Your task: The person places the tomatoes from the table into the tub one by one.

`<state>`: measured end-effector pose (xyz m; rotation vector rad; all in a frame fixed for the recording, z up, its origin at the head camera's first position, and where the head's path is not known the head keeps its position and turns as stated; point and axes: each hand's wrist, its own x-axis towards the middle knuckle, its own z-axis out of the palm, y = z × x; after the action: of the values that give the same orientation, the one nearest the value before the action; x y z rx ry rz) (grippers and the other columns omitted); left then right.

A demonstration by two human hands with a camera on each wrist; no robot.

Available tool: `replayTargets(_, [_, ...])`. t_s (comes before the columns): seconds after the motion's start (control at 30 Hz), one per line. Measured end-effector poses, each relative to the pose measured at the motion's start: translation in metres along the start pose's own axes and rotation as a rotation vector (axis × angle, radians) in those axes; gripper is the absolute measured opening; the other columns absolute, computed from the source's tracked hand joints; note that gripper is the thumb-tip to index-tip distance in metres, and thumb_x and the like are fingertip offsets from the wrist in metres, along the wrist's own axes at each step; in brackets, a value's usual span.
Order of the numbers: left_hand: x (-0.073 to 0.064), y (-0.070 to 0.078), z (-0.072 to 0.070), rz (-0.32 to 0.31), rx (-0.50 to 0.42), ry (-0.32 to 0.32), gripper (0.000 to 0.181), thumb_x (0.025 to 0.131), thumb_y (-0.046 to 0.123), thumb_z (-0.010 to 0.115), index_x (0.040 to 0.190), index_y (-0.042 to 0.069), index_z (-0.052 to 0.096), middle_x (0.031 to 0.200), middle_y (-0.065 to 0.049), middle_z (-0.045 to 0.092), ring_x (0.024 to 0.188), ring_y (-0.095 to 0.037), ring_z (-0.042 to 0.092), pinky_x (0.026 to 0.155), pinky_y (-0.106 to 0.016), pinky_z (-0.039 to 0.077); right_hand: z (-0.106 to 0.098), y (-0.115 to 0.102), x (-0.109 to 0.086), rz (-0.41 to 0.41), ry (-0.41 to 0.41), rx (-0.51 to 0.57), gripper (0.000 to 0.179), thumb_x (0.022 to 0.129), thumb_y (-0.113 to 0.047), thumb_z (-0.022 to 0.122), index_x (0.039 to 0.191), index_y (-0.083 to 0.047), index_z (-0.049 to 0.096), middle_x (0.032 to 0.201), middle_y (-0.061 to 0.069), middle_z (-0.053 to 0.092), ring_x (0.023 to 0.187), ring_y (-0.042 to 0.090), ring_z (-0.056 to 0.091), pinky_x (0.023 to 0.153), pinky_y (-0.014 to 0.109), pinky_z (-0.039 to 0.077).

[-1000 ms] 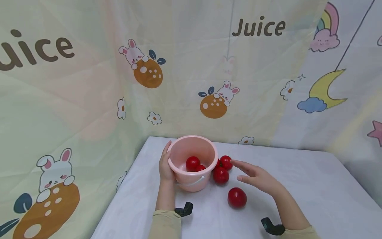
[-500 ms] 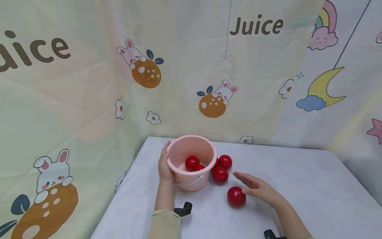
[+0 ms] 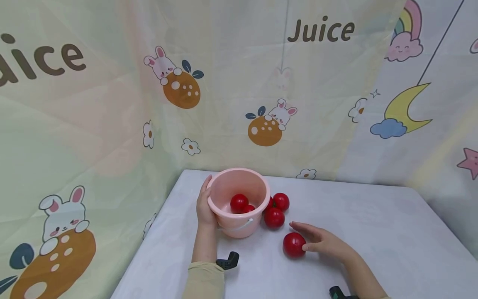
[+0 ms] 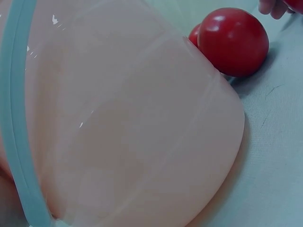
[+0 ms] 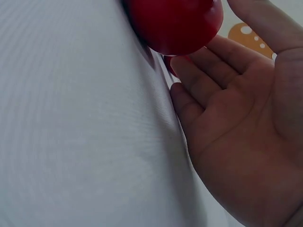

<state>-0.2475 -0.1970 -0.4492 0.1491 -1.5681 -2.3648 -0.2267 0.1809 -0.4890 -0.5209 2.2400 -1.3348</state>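
A pink bucket [image 3: 239, 226] stands on the table, holding two red tomatoes [image 3: 239, 203] that show inside it. My left hand [image 3: 206, 209] rests along the bucket's left side, fingers extended up to the rim. In the left wrist view the bucket's wall [image 4: 123, 118] covers most of the picture. A single tomato [image 3: 293, 245] lies in front, to the right of the bucket. Around its right side my right hand [image 3: 326, 243] is spread, thumb right at the skin and fingers behind it. The right wrist view shows the open palm [image 5: 241, 123] beneath that tomato [image 5: 177, 23].
Several more tomatoes [image 3: 274, 218] sit together against the bucket's right side. The bucket's pale handle [image 3: 240, 226] hangs down its front. A white cloth covers the table [image 3: 373, 224], and a printed curtain [image 3: 224, 83] rises behind it and to the left.
My right hand has moved from beside the clustered tomatoes toward the front, and its thumb now meets the single tomato. The left hand and bucket keep their place.
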Motion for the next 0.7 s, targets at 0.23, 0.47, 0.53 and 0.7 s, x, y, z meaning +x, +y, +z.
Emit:
replayTargets(0.23, [-0.0016,0.0022,0.0014,0.001,-0.002,0.007,0.04,0.1,0.039,0.042,0.139,0.046,0.049,0.144,0.019,0.05,0.139,-0.011,0.04,0.115,-0.049,0.037,0.0012,0.0014,-0.0007,0.002,-0.032,-0.023,0.075,0.08,-0.034,0.078,0.148,-0.029,0.045,0.155,0.006,0.043,0.146,0.039,0.031,0.106,0.06,0.043])
replayTargets(0.47, [-0.0014,0.0022,0.0023,-0.005,-0.009,0.006,0.039,0.101,0.039,0.043,0.139,0.046,0.049,0.144,0.02,0.05,0.139,-0.011,0.04,0.115,-0.049,0.037,0.0007,0.003,-0.0019,-0.031,-0.04,-0.052,0.073,0.082,-0.034,0.076,0.148,-0.029,0.045,0.154,0.007,0.044,0.144,0.04,0.032,0.105,0.056,0.046])
replayTargets(0.53, [-0.0013,0.0023,0.0022,-0.004,-0.006,0.003,0.039,0.101,0.039,0.042,0.139,0.046,0.049,0.144,0.02,0.05,0.139,-0.011,0.039,0.116,-0.049,0.036,0.0009,0.003,-0.0025,-0.033,-0.041,-0.052,0.072,0.082,-0.033,0.076,0.147,-0.029,0.046,0.153,0.008,0.044,0.144,0.04,0.032,0.104,0.057,0.046])
replayTargets(0.7, [-0.0019,0.0025,0.0025,-0.006,-0.015,0.0,0.039,0.101,0.039,0.044,0.139,0.046,0.049,0.144,0.019,0.05,0.139,-0.012,0.04,0.116,-0.051,0.036,0.0018,0.0019,-0.0042,-0.001,-0.023,-0.051,0.065,0.082,-0.032,0.077,0.142,-0.031,0.052,0.148,0.008,0.05,0.139,0.041,0.038,0.1,0.059,0.048])
